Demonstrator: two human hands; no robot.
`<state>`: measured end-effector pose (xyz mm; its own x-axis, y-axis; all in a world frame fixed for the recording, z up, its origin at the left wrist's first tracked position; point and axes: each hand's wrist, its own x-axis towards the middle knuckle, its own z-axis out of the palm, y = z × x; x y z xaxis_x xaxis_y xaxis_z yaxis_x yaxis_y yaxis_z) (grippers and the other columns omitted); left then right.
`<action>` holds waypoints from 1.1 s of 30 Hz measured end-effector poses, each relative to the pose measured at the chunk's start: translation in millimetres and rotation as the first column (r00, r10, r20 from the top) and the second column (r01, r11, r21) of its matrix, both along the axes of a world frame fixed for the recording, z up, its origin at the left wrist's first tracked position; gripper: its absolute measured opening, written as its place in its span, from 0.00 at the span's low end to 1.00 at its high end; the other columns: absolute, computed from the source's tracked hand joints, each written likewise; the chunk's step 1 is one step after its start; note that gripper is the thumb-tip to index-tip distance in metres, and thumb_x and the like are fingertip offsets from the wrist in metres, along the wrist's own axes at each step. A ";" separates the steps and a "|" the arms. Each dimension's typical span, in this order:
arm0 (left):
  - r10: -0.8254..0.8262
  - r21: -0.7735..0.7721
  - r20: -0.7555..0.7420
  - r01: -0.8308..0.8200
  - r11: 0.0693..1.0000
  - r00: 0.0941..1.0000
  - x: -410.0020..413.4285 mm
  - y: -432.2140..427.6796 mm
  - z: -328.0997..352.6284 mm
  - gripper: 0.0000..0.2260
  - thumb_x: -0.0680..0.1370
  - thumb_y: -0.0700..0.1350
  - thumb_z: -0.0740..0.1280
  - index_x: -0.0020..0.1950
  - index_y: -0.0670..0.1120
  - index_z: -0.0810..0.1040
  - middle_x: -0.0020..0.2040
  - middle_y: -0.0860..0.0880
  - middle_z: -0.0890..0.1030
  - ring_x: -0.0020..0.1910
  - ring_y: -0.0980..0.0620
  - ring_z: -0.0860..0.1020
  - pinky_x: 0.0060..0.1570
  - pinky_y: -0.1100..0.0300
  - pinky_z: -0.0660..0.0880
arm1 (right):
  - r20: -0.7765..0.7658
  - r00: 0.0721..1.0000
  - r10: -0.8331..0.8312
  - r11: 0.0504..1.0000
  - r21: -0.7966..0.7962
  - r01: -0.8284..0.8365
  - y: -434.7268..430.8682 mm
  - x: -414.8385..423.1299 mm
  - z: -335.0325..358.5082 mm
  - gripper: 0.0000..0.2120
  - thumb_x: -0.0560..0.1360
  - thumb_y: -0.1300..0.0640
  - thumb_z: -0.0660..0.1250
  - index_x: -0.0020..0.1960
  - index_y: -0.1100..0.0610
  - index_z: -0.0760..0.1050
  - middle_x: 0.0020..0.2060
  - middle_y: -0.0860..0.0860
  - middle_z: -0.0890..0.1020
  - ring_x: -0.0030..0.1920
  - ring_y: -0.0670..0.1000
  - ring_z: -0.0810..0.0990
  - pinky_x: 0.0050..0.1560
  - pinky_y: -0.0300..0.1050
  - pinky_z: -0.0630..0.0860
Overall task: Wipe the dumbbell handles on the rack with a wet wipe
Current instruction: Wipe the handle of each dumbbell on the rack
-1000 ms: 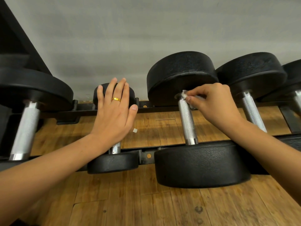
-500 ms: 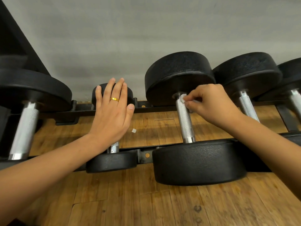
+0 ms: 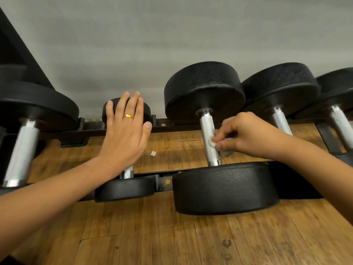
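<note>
Several black dumbbells with knurled silver handles lie side by side on a low black rack [image 3: 191, 129]. My right hand [image 3: 248, 136] pinches a small white wet wipe [image 3: 211, 143] against the lower half of the handle [image 3: 207, 129] of the large middle dumbbell [image 3: 225, 188]. My left hand [image 3: 126, 134], wearing a gold ring, lies flat with fingers together over the small dumbbell [image 3: 124, 189] to the left, hiding most of its handle.
A big dumbbell [image 3: 21, 150] sits at the far left, and two more dumbbells [image 3: 280, 119] stand to the right. A small white scrap [image 3: 153, 153] lies on the wooden floor [image 3: 172, 236] under the rack. A grey wall runs behind.
My right hand has slid the wipe down the middle handle from its top end near the far weight to its lower half. My left hand has stayed in place.
</note>
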<state>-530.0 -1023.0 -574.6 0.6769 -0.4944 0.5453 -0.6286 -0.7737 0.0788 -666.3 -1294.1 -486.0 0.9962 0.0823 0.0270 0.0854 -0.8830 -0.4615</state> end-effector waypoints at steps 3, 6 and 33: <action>-0.002 0.003 0.005 0.002 1.000 1.000 0.0 0.1 0.7 0.28 0.85 0.52 0.48 0.80 0.36 0.62 0.81 0.39 0.62 0.82 0.39 0.55 0.79 0.37 0.47 | 0.142 0.990 -0.020 0.999 -0.047 0.027 2.9 7.7 -4.2 0.05 0.73 0.56 0.77 0.48 0.52 0.86 0.41 0.42 0.83 0.43 0.40 0.82 0.49 0.36 0.79; -0.006 0.013 0.003 0.006 1.000 1.000 -1.6 -0.4 -0.3 0.28 0.85 0.52 0.48 0.80 0.36 0.62 0.81 0.39 0.62 0.82 0.39 0.55 0.79 0.36 0.47 | 0.226 0.973 -0.045 0.997 -0.047 0.057 6.3 12.1 -4.2 0.05 0.74 0.58 0.75 0.50 0.54 0.86 0.43 0.43 0.82 0.44 0.40 0.81 0.51 0.40 0.79; -0.485 0.332 -0.048 0.472 0.817 0.873 -93.6 60.3 -16.9 0.18 0.80 0.50 0.62 0.64 0.47 0.84 0.66 0.49 0.82 0.73 0.49 0.73 0.76 0.46 0.63 | 0.196 0.979 0.060 0.988 -0.153 -0.029 0.1 8.8 -7.5 0.07 0.75 0.57 0.74 0.52 0.53 0.85 0.45 0.47 0.81 0.46 0.45 0.80 0.52 0.51 0.80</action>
<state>-623.6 -962.7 -591.5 0.2911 -0.9026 0.3170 -0.9235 -0.3516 -0.1531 -657.6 -1294.0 -493.5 0.9672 0.1446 0.2089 0.2033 -0.9337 -0.2948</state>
